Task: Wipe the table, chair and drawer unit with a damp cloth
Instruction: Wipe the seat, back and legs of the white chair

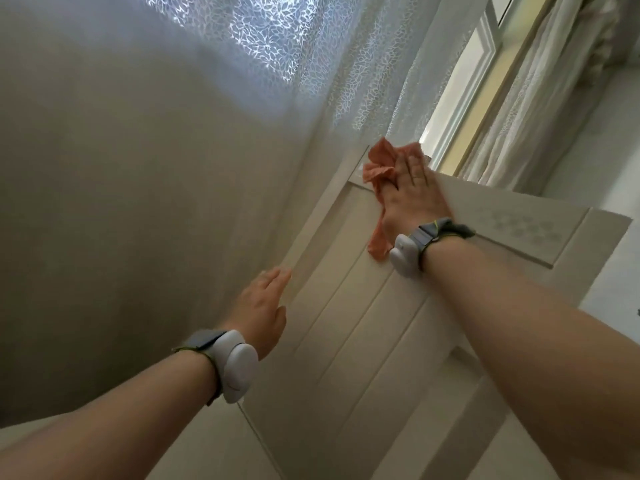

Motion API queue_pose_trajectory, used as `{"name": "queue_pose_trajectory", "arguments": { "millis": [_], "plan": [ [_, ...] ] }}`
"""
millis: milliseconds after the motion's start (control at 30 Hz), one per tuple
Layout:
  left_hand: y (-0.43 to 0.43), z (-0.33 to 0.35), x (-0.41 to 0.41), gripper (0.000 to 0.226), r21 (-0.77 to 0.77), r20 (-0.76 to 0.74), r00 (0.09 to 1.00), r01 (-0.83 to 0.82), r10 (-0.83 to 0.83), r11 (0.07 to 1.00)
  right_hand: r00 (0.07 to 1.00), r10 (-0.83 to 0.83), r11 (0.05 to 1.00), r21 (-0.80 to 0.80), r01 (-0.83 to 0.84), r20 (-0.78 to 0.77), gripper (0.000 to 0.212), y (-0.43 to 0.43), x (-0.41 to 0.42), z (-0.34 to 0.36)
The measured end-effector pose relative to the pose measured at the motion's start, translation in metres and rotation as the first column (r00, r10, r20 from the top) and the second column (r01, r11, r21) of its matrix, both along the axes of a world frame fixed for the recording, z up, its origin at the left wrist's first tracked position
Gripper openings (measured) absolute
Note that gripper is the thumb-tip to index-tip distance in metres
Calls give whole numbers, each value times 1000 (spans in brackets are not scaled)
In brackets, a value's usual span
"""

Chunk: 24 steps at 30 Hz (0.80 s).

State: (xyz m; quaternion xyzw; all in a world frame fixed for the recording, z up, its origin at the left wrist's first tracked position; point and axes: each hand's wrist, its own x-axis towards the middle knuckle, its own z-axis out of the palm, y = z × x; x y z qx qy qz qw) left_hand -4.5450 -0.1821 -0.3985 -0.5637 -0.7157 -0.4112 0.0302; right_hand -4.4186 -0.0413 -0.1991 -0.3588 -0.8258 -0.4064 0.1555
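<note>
A white panelled drawer unit fills the lower middle of the tilted head view. My right hand lies flat with straight fingers on an orange cloth, pressing it against the unit's top front edge near its far corner. A strip of the cloth hangs down beside my wrist. My left hand is open, its fingers straight and touching the unit's left edge. No table or chair is visible.
A plain beige wall runs along the left of the unit. A white lace curtain hangs behind it, and a window frame with more curtain stands at the upper right.
</note>
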Motion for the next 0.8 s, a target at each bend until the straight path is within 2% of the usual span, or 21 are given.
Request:
{"name": "queue_pose_trajectory", "arguments": {
  "millis": [167, 300, 367, 633, 800],
  "plan": [
    [1, -22, -19, 60, -27, 36, 998, -53, 54, 998, 997, 51, 997, -52, -48, 58, 85, 10, -46, 7],
    [2, -45, -28, 60, -100, 49, 995, -84, 89, 991, 986, 80, 994, -79, -69, 147, 113, 11, -69, 0],
    [-1, -62, -32, 61, -150, 58, 993, -91, 100, 984, 970, 95, 993, -86, -77, 222, 118, 7, -80, -20],
    [-20, -111, -40, 58, -342, 84, 988, -92, 128, 935, 889, 163, 977, -192, -87, 427, 90, -21, -101, -132],
    [-44, -140, -44, 55, -475, 60, 984, -121, 169, 872, 826, 217, 960, -267, -84, 520, 60, -31, -122, -208]
  ]
}}
